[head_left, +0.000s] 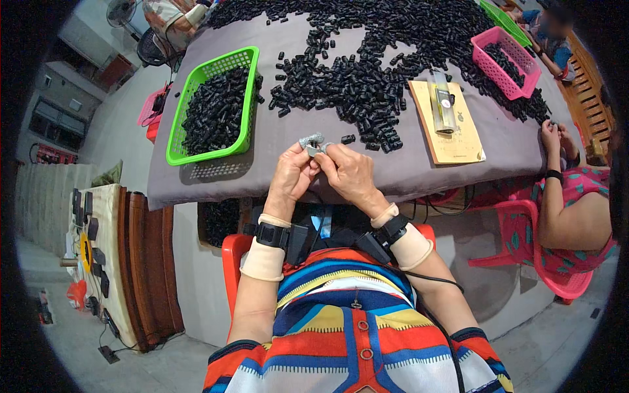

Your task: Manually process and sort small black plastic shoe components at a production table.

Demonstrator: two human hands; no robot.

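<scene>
1 small grey piece (314, 150) in work, pinched at the fingertips of both hands just above the near edge of the grey-clothed worktop (406, 180). too small to tell its shape.

left hand (293, 171): thumb and index closed to a pinch on the piece, other fingers curled in. 1 silvery wrap (311, 139) on a fingertip. right hand (350, 169): thumb and index also closed at the piece from the other side, rest bent, back of hand up. fingertips of the two hands meet, no clear gap.

pose: forearms come up from below, angled inward, wrists near the worktop edge. 1 cream sleeve and 1 black strap on each wrist, 2 of each in total.

1 loose black piece (348, 139) lies just beside the right hand's fingers. beyond it, a big spread of black pieces (367, 85), too many to count, runs to the far side.

baskets: 3 on the worktop. 1 green basket (251, 98) on the left, full of black pieces; 1 pink basket (498, 80) on the right, part filled; 1 more green basket (508, 25) behind it, contents hard to see.

1 tan notepad (455, 150) right of the spread, 1 clear box (443, 108) lying on it.

right side: 1 co-worker in pink, both hands (557, 137) together at the worktop edge; what they hold is unclear.
</scene>
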